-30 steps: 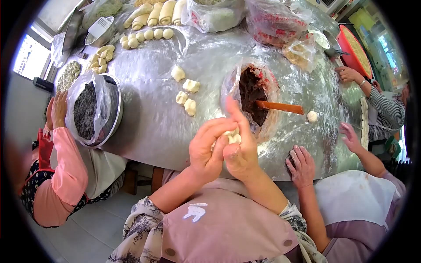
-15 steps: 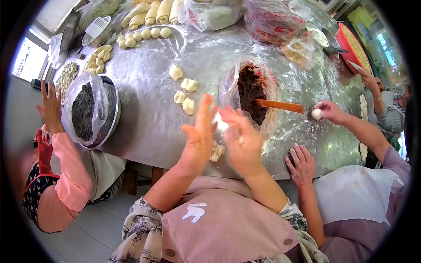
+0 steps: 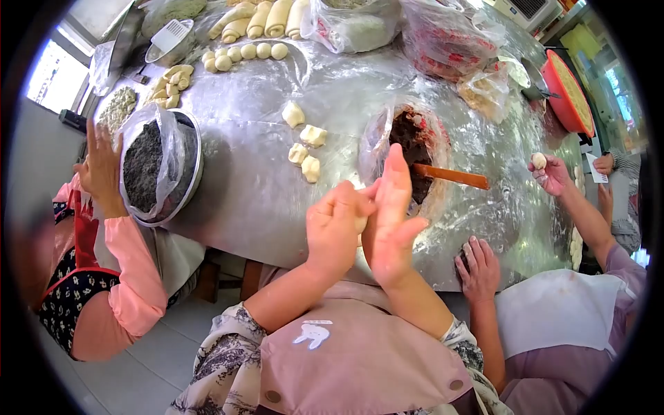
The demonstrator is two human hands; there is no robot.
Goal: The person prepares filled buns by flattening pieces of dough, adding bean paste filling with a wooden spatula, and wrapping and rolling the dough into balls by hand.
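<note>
My left hand point(image 3: 339, 228) is closed, its fingers curled against the palm of my right hand point(image 3: 393, 225). My right hand stands upright with its fingers stretched out. A bit of something pale shows between the two hands; most of it is hidden. Just beyond them is a plastic-lined container of dark red-brown filling point(image 3: 409, 142) with an orange-brown paddle point(image 3: 453, 176) stuck in it. Several pale dough pieces, one of them this lump point(image 3: 310, 169), lie on the metal table point(image 3: 249, 159) to the left of the filling.
A bowl of dark filling point(image 3: 143, 166) stands at the left, beside a co-worker's hand point(image 3: 102, 169). At the right another co-worker holds a dough ball point(image 3: 539, 160) and rests a hand point(image 3: 478, 268) on the table. Dough rolls point(image 3: 279, 17) and plastic bags point(image 3: 446, 41) lie at the back.
My hands have come together from apart, and the dough lump seen between them is now mostly hidden. The right co-worker has lifted a dough ball off the table.
</note>
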